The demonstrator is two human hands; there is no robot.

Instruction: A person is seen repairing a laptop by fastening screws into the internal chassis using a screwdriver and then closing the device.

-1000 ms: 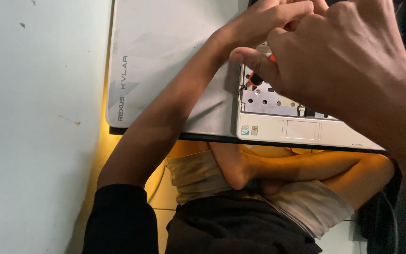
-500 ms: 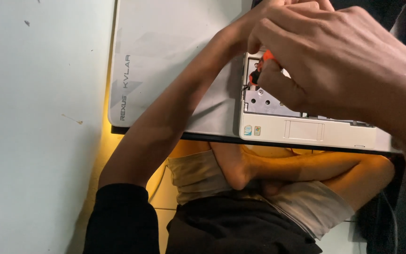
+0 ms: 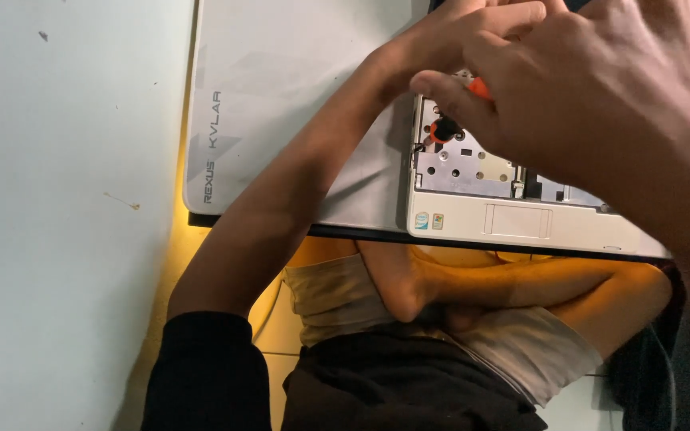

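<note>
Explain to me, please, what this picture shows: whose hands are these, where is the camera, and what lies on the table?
The camera sits on a person's head and looks down, so both hands are that person's own. The right hand fills the upper right, close to the lens; the left hand reaches in on a bare forearm. Together they grip an orange-handled tool, probably a screwdriver, over an opened white laptop whose metal inner plate shows. The laptop lies on a pale grey mat on a white table. Below are the person's crossed legs.

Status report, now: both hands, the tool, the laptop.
Right hand pinching orange screwdriver, tip area on opened white laptop. Left hand bracing beside it, grip unclear. Right hand hides most of the bare metal tray.
</note>
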